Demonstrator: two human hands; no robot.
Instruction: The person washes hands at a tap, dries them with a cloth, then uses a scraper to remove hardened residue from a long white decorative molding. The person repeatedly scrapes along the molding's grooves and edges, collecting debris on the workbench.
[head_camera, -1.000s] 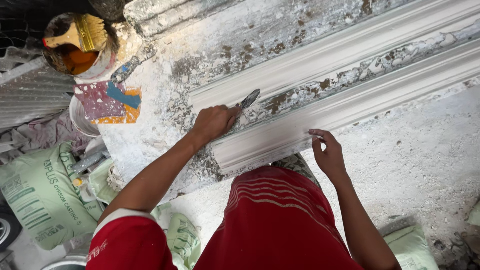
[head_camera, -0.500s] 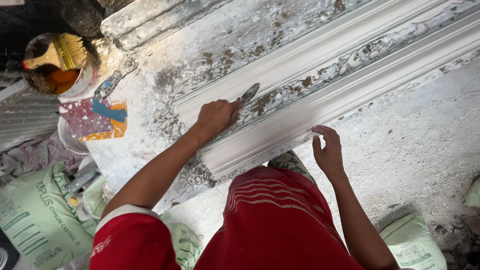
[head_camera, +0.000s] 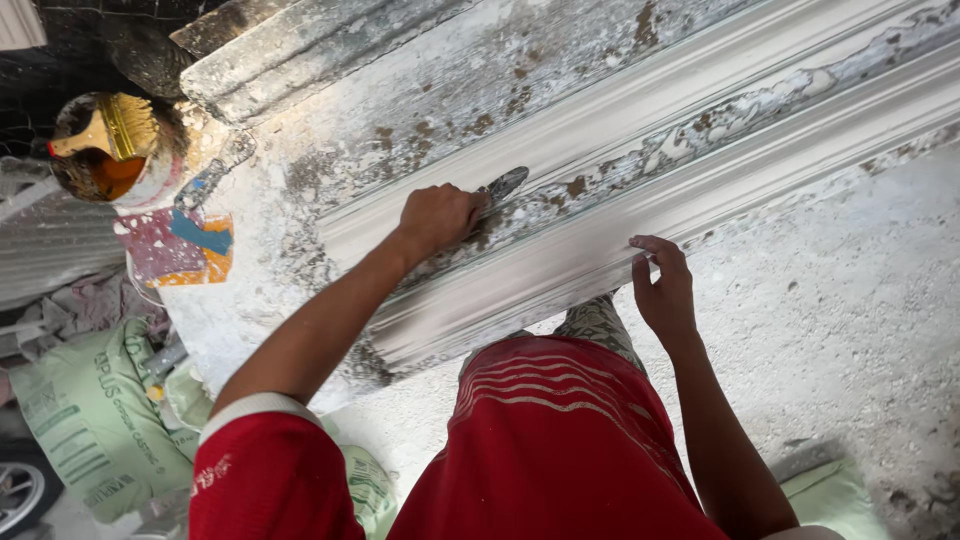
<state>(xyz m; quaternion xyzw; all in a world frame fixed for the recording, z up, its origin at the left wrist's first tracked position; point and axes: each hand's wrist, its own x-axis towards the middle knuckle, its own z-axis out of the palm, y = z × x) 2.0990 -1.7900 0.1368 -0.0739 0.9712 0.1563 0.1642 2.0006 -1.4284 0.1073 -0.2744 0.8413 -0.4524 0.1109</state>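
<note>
Up top, the left hand (head_camera: 437, 215) is clamped on a flat metal scraper (head_camera: 500, 186) pressed into the long ridged plaster moulding (head_camera: 560, 270); the right hand (head_camera: 662, 290), fingers loosely apart, touches its smooth white edge.

I see bright, even daylight; the white plaster moulding (head_camera: 640, 200) nearly glares. Shadows are soft, the top-left corner is dark, and focus looks sharp throughout.
</note>
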